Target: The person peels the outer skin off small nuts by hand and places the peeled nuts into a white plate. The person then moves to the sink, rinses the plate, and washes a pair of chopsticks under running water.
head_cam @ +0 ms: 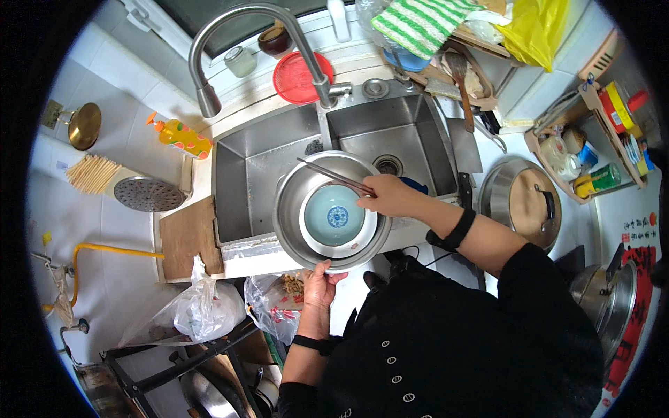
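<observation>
My left hand (320, 286) grips the near rim of a stainless steel basin (286, 224), which is over the front edge of the double sink. Inside the basin sits a white bowl (312, 239) with a pale blue-green inside and a blue floral medallion at its bottom. My right hand (392, 196) holds a pair of dark chopsticks (334, 172) above the bowl, their tips pointing to the far left. The right fingertips are at the bowl's right rim; whether they touch it I cannot tell. A small reddish bit lies on the bowl's near rim.
The steel double sink (325, 125) has a gooseneck faucet (251, 10) arching over it. A cleaver (464, 151) and a lidded pot (494, 201) are at right. An orange soap bottle (183, 138) and a wooden board (188, 237) are at left. Plastic bags (209, 311) hang below.
</observation>
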### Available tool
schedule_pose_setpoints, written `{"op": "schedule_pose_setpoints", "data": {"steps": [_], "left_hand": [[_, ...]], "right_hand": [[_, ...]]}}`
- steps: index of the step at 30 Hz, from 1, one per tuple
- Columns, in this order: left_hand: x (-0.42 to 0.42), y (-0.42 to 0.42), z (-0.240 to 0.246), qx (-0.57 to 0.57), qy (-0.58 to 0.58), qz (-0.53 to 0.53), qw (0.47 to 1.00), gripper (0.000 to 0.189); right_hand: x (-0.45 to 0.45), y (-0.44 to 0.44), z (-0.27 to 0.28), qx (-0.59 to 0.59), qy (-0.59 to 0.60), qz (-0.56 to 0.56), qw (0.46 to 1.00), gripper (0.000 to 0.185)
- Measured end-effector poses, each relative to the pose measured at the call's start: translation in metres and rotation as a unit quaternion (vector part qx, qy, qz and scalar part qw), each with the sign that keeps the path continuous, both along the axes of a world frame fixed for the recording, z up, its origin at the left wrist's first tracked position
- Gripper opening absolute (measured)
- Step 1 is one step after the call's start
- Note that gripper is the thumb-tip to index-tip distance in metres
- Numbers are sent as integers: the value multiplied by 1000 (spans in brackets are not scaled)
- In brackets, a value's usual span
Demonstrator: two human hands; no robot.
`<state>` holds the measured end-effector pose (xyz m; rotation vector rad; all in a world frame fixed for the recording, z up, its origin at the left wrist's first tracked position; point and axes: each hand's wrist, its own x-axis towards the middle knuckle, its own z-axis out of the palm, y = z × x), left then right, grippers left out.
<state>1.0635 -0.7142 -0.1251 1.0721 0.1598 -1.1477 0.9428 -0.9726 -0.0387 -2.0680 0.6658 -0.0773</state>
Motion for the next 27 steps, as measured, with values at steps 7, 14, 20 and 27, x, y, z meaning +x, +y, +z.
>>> {"op": "schedule_pose_setpoints", "data": {"steps": [7, 14, 20, 27], "left_hand": [[8, 2, 31, 57, -18, -73, 996, 39], [83, 40, 89, 189, -230, -50, 953, 37], [212, -19, 185, 136, -538, 51, 830, 27], [283, -165, 231, 19, -632, 12, 774, 52]], "right_hand": [[-5, -45, 10, 32, -73, -35, 996, 27], [-8, -90, 26, 27, -69, -74, 994, 20], [22, -124, 26, -35, -68, -53, 996, 21], [39, -140, 16, -164, -3, -69, 984, 32]]}}
